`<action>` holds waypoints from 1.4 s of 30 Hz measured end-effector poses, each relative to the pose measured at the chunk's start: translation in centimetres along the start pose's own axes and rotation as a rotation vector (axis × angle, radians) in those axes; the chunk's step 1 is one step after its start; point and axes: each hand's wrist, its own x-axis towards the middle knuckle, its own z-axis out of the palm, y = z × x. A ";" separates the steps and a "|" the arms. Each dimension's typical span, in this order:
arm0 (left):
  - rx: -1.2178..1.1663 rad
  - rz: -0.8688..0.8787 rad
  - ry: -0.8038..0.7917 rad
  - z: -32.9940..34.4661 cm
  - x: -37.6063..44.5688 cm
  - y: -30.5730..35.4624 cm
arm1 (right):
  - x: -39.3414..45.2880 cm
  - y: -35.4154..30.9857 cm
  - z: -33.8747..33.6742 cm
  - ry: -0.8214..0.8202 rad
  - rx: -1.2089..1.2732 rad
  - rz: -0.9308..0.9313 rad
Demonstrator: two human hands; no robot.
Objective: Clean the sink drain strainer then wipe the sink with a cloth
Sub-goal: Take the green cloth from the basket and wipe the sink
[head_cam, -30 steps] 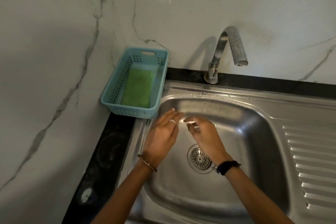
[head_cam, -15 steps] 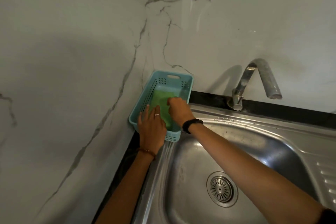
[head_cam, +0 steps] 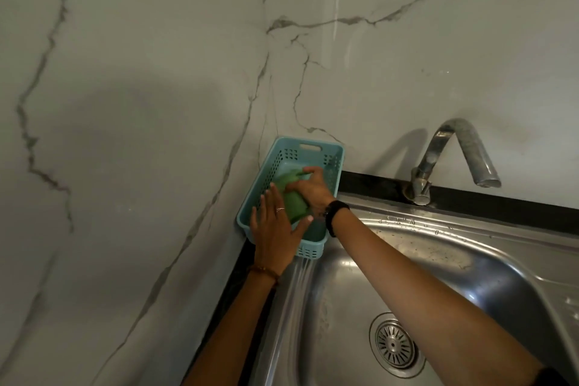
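Note:
A green cloth lies bunched inside a teal plastic basket in the corner left of the steel sink. My right hand reaches into the basket and grips the cloth, lifting its middle. My left hand rests flat with spread fingers over the basket's near rim, beside the cloth. The round metal drain strainer sits in the sink bottom, uncovered, to the right of my right forearm.
A curved steel tap stands at the back of the sink on a black counter strip. Marble walls meet in a corner behind the basket. The sink's drainboard rim runs off the right edge.
Both hands left the sink basin and moved up-left to the basket. The flat cloth is now bunched up in my right hand. The camera view shifted left and up.

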 end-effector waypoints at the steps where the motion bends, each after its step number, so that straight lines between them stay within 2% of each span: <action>1: -0.152 -0.021 -0.036 -0.5 0.2 0.2 | -0.8 -0.6 0.0 0.015 0.017 -0.100; 3: -0.659 -0.084 -0.107 -2.3 0.6 0.7 | -2.9 -1.7 -0.5 0.032 -0.064 -0.322; 5: -1.076 -0.111 -0.080 -4.5 0.5 1.4 | -5.1 -2.8 -1.6 0.011 -0.194 -0.530; 7: -1.234 -0.085 -0.088 -6.4 -0.4 2.3 | -7.8 -3.7 -2.5 -0.057 -0.310 -0.649; 11: -1.457 -0.056 -0.245 -8.0 -2.0 6.2 | -12.5 -3.2 -4.4 -0.132 -0.456 -0.706; 14: -1.733 -0.245 -0.356 -7.0 -3.6 9.2 | -14.9 -2.2 -6.5 -0.055 -0.391 -0.681; 17: -1.775 -0.473 -0.533 -5.1 -5.3 10.5 | -16.6 -0.7 -9.3 0.086 -0.145 -0.563; 21: -1.659 -0.589 -0.590 -3.7 -6.6 10.4 | -18.6 1.1 -15.1 0.188 0.279 -0.385; 24: -1.614 -0.620 -0.637 -3.0 -7.0 10.0 | -20.3 2.8 -19.1 0.208 0.643 -0.370; 26: -1.671 -0.637 -0.699 -2.3 -7.5 10.3 | -21.1 5.5 -19.2 0.277 0.956 -0.323; 28: -1.646 -0.670 -0.736 -0.9 -7.9 10.9 | -21.4 9.4 -17.3 0.368 1.095 -0.127; 31: -1.416 -0.716 -0.792 1.8 -9.1 11.4 | -21.1 13.9 -13.8 0.299 1.333 0.129; 34: -1.050 -0.560 -0.787 3.3 -9.9 10.4 | -20.6 15.1 -14.2 0.338 1.306 0.097; 36: -0.768 -0.324 -0.640 3.2 -9.7 9.2 | -20.3 14.4 -15.5 0.310 1.308 0.039; 38: -0.490 -0.062 -0.334 2.5 -8.8 8.5 | -19.4 13.7 -16.3 0.290 1.336 0.019; 40: -0.180 0.219 0.009 1.4 -7.6 8.5 | -18.1 13.0 -16.2 0.326 1.291 0.088; 42: 0.092 0.394 0.236 0.8 -6.5 8.4 | -16.2 12.6 -15.8 0.343 1.283 0.114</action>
